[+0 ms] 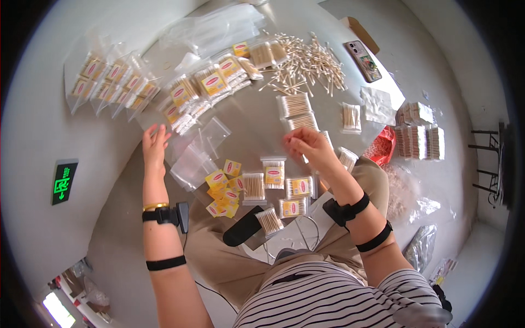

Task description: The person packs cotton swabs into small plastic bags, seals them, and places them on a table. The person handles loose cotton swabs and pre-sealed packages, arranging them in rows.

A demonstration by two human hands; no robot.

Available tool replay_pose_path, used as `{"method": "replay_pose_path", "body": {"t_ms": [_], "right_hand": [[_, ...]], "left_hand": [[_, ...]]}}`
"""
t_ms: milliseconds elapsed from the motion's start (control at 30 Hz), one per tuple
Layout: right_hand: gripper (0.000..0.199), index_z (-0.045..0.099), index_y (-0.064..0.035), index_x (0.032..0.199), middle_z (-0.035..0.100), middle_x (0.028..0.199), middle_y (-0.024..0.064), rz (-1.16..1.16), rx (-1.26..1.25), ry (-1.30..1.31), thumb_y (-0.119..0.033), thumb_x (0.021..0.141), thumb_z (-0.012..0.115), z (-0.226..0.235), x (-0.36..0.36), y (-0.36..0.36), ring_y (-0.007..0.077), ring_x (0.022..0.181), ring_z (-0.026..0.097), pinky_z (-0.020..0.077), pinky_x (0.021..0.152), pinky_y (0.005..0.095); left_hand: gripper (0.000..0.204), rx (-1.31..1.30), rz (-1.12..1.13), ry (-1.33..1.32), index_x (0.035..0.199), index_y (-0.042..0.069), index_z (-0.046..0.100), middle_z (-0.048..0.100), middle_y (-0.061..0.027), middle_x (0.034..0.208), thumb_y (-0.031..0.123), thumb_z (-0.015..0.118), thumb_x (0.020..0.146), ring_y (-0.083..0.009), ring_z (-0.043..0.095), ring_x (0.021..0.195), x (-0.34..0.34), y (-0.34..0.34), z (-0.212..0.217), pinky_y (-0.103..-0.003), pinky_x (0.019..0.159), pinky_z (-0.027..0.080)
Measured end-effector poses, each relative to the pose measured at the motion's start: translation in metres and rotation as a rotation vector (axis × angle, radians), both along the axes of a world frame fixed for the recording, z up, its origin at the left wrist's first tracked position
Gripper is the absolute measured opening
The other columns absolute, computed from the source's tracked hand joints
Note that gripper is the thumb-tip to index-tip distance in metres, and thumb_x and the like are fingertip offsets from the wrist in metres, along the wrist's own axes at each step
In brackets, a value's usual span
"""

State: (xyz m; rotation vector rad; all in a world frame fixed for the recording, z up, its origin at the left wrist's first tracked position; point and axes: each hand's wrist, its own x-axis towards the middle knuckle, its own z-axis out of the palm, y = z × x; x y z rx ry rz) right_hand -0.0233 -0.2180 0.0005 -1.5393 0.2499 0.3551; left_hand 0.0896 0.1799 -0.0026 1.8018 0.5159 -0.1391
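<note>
My left hand (155, 143) is raised at the table's left edge, fingers apart, holding nothing, beside clear plastic bags (191, 164). My right hand (310, 146) hovers over the near end of a row of cotton swab packs (295, 104). Its fingers are curled together and slightly blurred; what they hold, if anything, cannot be made out. Between my hands lie yellow label cards (217, 179) in a loose pile. Next to them are small bags of cotton swabs, one without a label (254, 187) and several with yellow labels, like this labelled pack (274, 173).
Stacked labelled swab packs (213, 82) line the far left of the table. Loose cotton swabs (309, 63) are heaped at the back, near a phone (363, 61). Larger filled bags (112, 79) stand at the left wall. More swab bundles (420, 142) and a red bag (381, 146) sit right.
</note>
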Motion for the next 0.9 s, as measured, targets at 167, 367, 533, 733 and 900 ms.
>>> {"method": "replay_pose_path", "body": {"t_ms": [167, 367, 533, 733, 900], "right_hand": [[0.03, 0.07, -0.0016, 0.103, 0.068, 0.102, 0.0123, -0.243, -0.703, -0.353, -0.031, 0.094, 0.07, -0.029, 0.04, -0.056, 0.021, 0.088, 0.065, 0.0524, 0.08, 0.0323], [0.057, 0.071, -0.0055, 0.101, 0.063, 0.116, 0.0193, -0.069, -1.097, 0.055, -0.057, 0.076, 0.079, -0.042, 0.086, -0.05, 0.0347, 0.109, 0.062, 0.0518, 0.093, 0.0443], [0.052, 0.071, -0.0059, 0.095, 0.062, 0.114, 0.0184, -0.136, -0.971, 0.048, -0.055, 0.079, 0.078, -0.046, 0.084, -0.054, 0.0351, 0.11, 0.06, 0.0509, 0.094, 0.043], [0.032, 0.069, -0.0041, 0.092, 0.062, 0.091, 0.014, -0.138, -0.805, -0.219, -0.035, 0.086, 0.074, -0.02, 0.018, -0.071, 0.0316, 0.093, 0.059, 0.0497, 0.084, 0.0429], [0.02, 0.069, -0.0027, 0.092, 0.061, 0.089, 0.0124, -0.065, -0.61, -0.212, -0.021, 0.086, 0.072, 0.006, -0.054, -0.056, 0.0286, 0.086, 0.06, 0.0499, 0.08, 0.0388]], "left_hand": [[0.058, -0.014, 0.024, -0.035, 0.143, 0.004, 0.042, 0.057, -0.0136, 0.139, 0.035, 0.065, 0.1, -0.0206, 0.058, 0.124, -0.056, -0.022, 0.008, -0.039, 0.106, 0.041], [0.046, -0.217, -0.15, -0.01, 0.141, 0.006, 0.045, 0.059, -0.0127, 0.134, 0.019, 0.064, 0.1, -0.0198, 0.059, 0.116, -0.137, -0.099, 0.013, -0.036, 0.107, 0.043], [0.043, -0.12, -0.287, -0.089, 0.136, 0.004, 0.049, 0.062, -0.0123, 0.129, 0.018, 0.066, 0.099, -0.0212, 0.061, 0.112, -0.179, -0.135, 0.005, -0.036, 0.098, 0.048], [0.041, 0.442, -0.543, -0.287, 0.123, 0.007, 0.058, 0.063, -0.0096, 0.115, 0.015, 0.074, 0.086, -0.0289, 0.06, 0.104, -0.197, -0.164, 0.01, -0.043, 0.094, 0.044], [0.066, 0.791, -0.781, -0.485, 0.135, 0.011, 0.053, 0.06, -0.0081, 0.129, 0.011, 0.083, 0.076, -0.0303, 0.053, 0.124, -0.158, -0.201, 0.015, -0.046, 0.107, 0.036]]}}
